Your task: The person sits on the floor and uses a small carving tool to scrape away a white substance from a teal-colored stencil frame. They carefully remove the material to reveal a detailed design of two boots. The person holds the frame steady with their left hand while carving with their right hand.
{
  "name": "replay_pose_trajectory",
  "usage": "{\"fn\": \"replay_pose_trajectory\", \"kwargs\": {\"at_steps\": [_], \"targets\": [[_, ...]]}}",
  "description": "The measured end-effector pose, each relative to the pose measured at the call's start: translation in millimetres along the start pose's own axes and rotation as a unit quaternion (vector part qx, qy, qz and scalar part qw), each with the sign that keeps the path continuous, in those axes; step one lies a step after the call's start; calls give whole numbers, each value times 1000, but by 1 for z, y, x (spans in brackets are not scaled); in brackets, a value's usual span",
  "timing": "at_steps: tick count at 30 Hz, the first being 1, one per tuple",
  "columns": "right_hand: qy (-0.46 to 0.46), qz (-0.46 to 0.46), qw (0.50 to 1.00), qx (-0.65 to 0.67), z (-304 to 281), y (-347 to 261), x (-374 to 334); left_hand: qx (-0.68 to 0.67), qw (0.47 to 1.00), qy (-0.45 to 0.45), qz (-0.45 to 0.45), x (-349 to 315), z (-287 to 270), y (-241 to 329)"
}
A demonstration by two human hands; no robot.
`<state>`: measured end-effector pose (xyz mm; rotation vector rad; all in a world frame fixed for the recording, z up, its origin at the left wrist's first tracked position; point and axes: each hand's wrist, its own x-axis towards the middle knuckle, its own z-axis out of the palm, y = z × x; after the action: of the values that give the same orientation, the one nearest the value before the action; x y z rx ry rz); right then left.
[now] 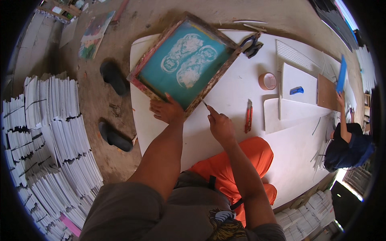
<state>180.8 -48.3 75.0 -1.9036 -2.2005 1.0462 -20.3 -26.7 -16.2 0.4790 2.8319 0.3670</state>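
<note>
A wooden screen printing frame [169,90] with teal mesh and pale oval designs lies at a slant on the white board. My left hand [167,109] grips its near corner, thumb over the inner edge and fingers along the rim. In my right hand [221,124] is a thin, pointed tool [205,103], its tip against the frame's right side. The fist covers the handle, so I cannot make out its exact kind. A red utility knife [249,116] lies right of this hand. Dark-handled pliers [252,45] rest by the frame's far right corner.
A tape roll [267,81] and a blue cutter [296,90] on white sheets [297,100] are to the right. Beyond, another person [348,140] holds a blue sheet [341,74]. Black slippers [114,136] lie on the floor, near tall paper stacks [60,132] at left.
</note>
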Motion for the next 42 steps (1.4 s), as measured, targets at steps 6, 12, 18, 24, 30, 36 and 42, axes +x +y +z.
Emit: {"fn": "replay_pose_trajectory", "kwargs": {"at_steps": [6, 12, 18, 24, 30, 36, 42], "targets": [[-43, 14, 998, -49, -3, -6, 10, 10, 1000, 13, 1, 0, 7, -4], [-53, 16, 996, -71, -7, -8, 15, 23, 1000, 15, 2, -1, 5, 0], [-76, 9, 992, -104, -13, -9, 19, 28, 1000, 9, 11, -2, 1, 1], [-123, 4, 969, -215, -22, -24, 25, 7, 999, 23, 38, 0, 10, -8], [-117, -27, 990, -75, -17, -4, 35, -8, 997, 31, 68, -2, 14, -14], [-140, 8, 986, -89, -25, -15, 33, -14, 996, 39, 73, 1, 15, -15], [-167, 43, 977, 124, -19, 8, 41, -8, 997, 43, 68, 0, 14, -11]]}}
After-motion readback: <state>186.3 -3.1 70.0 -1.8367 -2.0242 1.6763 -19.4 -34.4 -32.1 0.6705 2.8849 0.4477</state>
